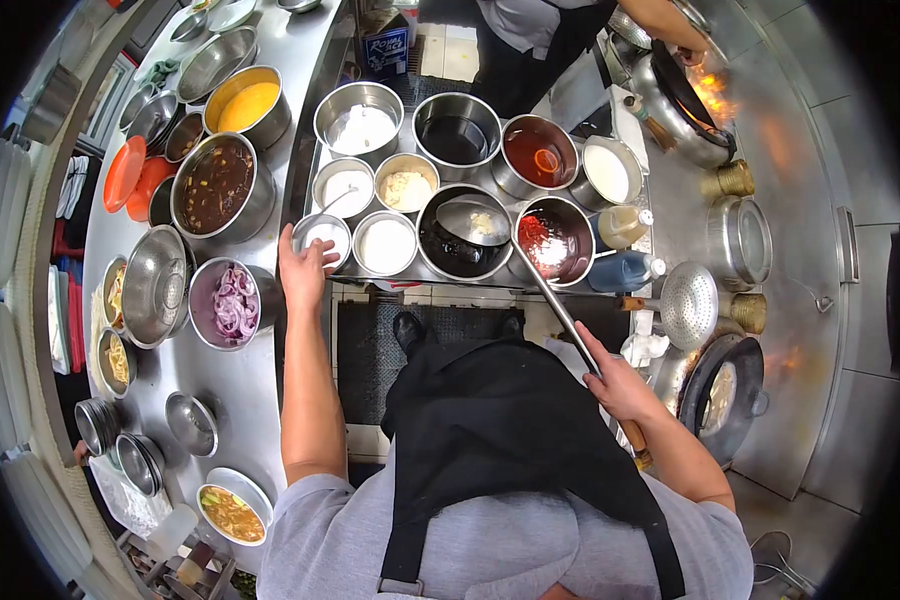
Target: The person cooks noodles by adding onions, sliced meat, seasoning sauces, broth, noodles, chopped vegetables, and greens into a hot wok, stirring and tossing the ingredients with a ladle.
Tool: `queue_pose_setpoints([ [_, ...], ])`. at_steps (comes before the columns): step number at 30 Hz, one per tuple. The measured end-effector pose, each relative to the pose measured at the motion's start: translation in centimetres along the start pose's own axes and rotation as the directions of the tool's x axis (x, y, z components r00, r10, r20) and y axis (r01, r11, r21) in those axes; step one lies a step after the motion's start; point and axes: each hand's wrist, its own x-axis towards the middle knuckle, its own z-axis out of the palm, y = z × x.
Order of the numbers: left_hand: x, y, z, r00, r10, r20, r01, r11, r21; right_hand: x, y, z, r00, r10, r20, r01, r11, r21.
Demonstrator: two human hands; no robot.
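My right hand [622, 382] is wrapped around the long handle of a ladle [555, 305], its wooden end below the hand. The ladle's bowl holds a little pale minced stuff and is over a pot of dark liquid [450, 255]. My left hand [306, 268] has its fingers apart, at the left rim of a small bowl of white contents [325, 232]; whether it touches the rim I cannot tell. A thin spoon [332, 202] rests across a bowl of white powder [346, 180] just above. Beside the ladle stands a pot of red sauce [570, 262].
On the left counter [255, 400] are a pot of brown sauce [215, 185], sliced red onions [235, 305], and a colander [155, 285]. Bottles [620, 270], a perforated skimmer [688, 305] and a wok [725, 395] are right. Another person works near a flaming wok [685, 110].
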Motion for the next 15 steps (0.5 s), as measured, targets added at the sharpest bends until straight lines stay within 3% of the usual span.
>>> queue_pose_setpoints([
  [1, -0.7, 0.4, 0.0, 0.998, -0.059, -0.018, 0.059, 0.998, -0.02, -0.1, -0.7, -0.3, 0.979, 0.174, 0.111, -0.176, 0.984, 0.007],
  [2, -0.8, 0.1, -0.5, 0.998, -0.063, -0.005, 0.063, 0.997, -0.04, -0.1, -0.2, 0.1, 0.978, 0.174, 0.111, -0.176, 0.984, 0.01],
  [3, -1.1, -0.1, -0.9, 0.998, -0.062, -0.003, 0.062, 0.997, -0.038, -0.1, 0.2, 0.4, 0.999, 0.029, 0.046, -0.028, 1.0, -0.01],
  [5, -1.5, -0.4, -1.5, 0.998, -0.046, -0.034, 0.045, 0.998, -0.034, -0.3, 0.4, 0.4, 0.993, -0.116, -0.02, 0.116, 0.993, -0.037],
  [6, -1.8, -0.2, -1.6, 0.998, -0.057, -0.035, 0.056, 0.998, -0.035, -0.5, -1.0, -0.6, 0.992, 0.063, 0.109, -0.087, 0.969, 0.233],
  [7, -2.0, 0.0, -1.8, 0.998, -0.057, -0.032, 0.056, 0.998, -0.034, -0.6, -1.8, -1.2, 0.94, 0.197, 0.277, -0.309, 0.837, 0.453],
  [8, -2.2, 0.1, -1.9, 0.999, -0.046, -0.007, 0.045, 0.998, -0.035, -0.7, -1.7, -1.1, 0.941, 0.198, 0.275, -0.309, 0.836, 0.454],
  [10, -2.4, 0.5, -1.8, 0.999, -0.034, 0.023, 0.035, 0.999, -0.037, -1.3, -1.4, -0.7, 0.941, 0.151, 0.301, -0.328, 0.619, 0.714],
  [15, -1.6, 1.3, -0.2, 0.984, 0.006, 0.179, 0.006, 0.998, -0.065, -2.9, -3.9, -1.2, 0.946, 0.16, 0.284, -0.325, 0.524, 0.787],
])
